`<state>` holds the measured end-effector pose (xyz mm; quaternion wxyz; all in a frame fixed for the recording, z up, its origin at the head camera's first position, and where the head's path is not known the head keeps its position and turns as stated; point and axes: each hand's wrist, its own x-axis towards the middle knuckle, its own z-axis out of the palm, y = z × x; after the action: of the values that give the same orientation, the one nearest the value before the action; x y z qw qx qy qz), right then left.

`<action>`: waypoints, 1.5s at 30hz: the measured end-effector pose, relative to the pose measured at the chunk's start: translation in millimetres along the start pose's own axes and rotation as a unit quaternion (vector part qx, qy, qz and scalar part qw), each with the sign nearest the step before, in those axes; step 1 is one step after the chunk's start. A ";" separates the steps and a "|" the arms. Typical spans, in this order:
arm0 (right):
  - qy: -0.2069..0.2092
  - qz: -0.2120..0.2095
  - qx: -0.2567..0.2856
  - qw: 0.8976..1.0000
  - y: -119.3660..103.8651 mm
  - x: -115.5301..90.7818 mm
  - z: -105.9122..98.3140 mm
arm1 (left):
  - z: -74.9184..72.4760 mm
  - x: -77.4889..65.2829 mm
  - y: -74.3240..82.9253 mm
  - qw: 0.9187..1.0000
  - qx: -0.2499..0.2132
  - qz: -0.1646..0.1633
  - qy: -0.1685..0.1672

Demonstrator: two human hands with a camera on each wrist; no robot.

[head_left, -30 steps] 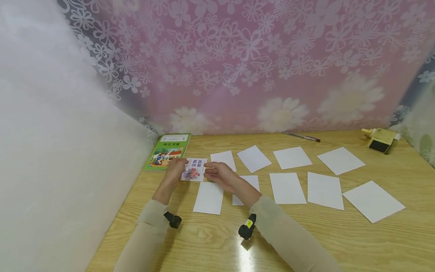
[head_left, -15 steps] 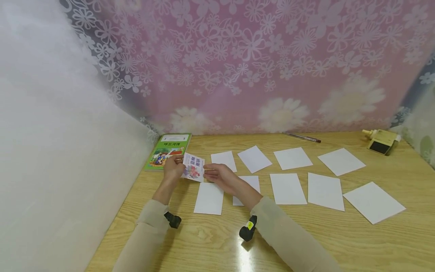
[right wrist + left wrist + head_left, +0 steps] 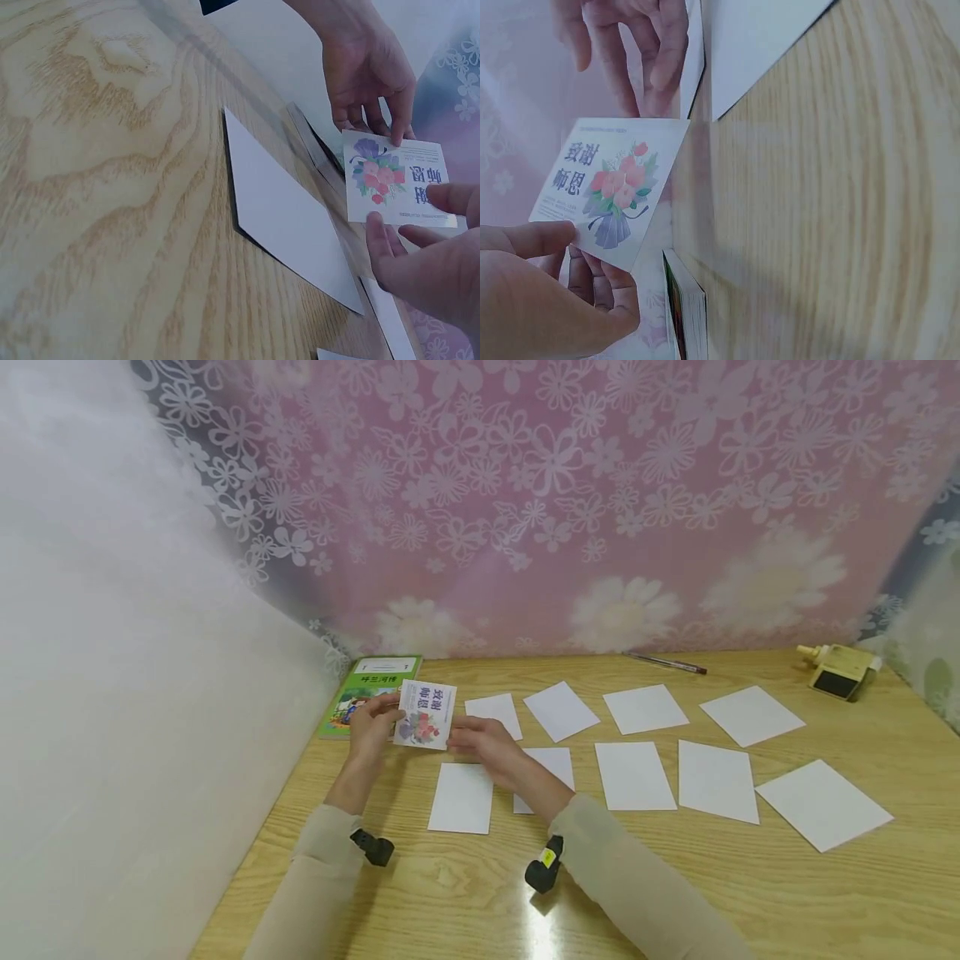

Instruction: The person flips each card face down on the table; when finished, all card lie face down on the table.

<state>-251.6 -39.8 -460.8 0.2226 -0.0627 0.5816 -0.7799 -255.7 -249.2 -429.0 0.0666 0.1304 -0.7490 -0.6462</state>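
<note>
In the head view my left hand (image 3: 369, 727) pinches a white greeting card (image 3: 426, 715) by its left edge, tilted up above the table. Printed on its face are dark Chinese characters and a flower bouquet. The left wrist view shows the thumb on the front of the card (image 3: 619, 187) and the curled fingers at its back. My right hand (image 3: 491, 750) is at the card's opposite edge, its fingers extended and loosely spread. In the right wrist view those fingers (image 3: 382, 244) overlap the card's edge; whether they touch it is unclear.
Several blank white cards (image 3: 636, 775) lie in two rows on the wooden table (image 3: 442, 902). A green book (image 3: 382, 670) lies at the back left, partly behind my left hand. A pen (image 3: 666, 662) and a yellow object with a dark panel (image 3: 840, 672) sit towards the back right.
The printed card has risen from the table and tilted up towards the camera in my left hand. My right hand stays beside its right edge.
</note>
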 end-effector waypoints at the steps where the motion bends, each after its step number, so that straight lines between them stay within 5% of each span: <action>1: 0.019 -0.005 -0.016 1.000 0.9 0.0 0.7 | -0.3 -0.5 -0.2 1.000 -0.001 0.000 -0.001; 7: 0.082 -0.018 -0.056 0.995 4.5 -0.9 4.7 | -0.9 -2.8 -1.4 1.000 -0.022 0.004 -0.001; 22: 0.040 -0.025 -0.015 0.999 4.3 -0.5 6.9 | -8.2 -0.8 -3.5 0.996 -0.059 0.050 -0.034; 31: 0.048 -0.034 -0.041 0.997 4.1 -2.9 7.2 | -10.7 0.3 -7.5 0.993 -0.093 0.045 -0.055; 45: 0.099 -0.050 -0.161 0.981 0.5 3.0 3.9 | -14.3 -3.1 -16.8 0.997 0.032 0.005 -0.066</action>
<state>-252.8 -44.6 -460.5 0.1121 -0.0490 0.7148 -0.6885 -247.0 -264.1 -443.1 0.0159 0.0854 -0.7726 -0.6289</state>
